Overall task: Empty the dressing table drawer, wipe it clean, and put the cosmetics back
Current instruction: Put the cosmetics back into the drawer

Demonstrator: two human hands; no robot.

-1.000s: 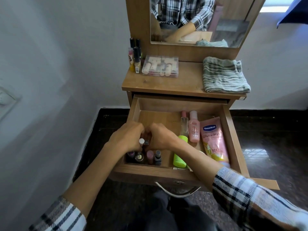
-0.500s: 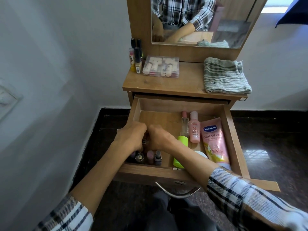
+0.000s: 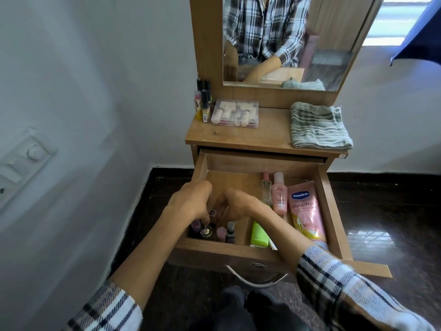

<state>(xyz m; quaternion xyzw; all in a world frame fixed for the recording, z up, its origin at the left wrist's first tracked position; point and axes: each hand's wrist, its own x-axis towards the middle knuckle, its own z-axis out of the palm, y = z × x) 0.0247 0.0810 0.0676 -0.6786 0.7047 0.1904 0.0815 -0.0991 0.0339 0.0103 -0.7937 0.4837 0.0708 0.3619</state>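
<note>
Left hand lifted slightly, white-capped bottle gone from view

A: Walls? 
B: Pale grey-white wall filling the left of the frame, with a switch plate at the left edge.
A: Floor?
B: Dark polished floor, lower right, mirroring a bright window grid.
A: Furniture?
B: Wooden dressing table, centre, with a mirror above.
A: Light?
B: Daylight from a window, upper right, beside a dark blue curtain.
</note>
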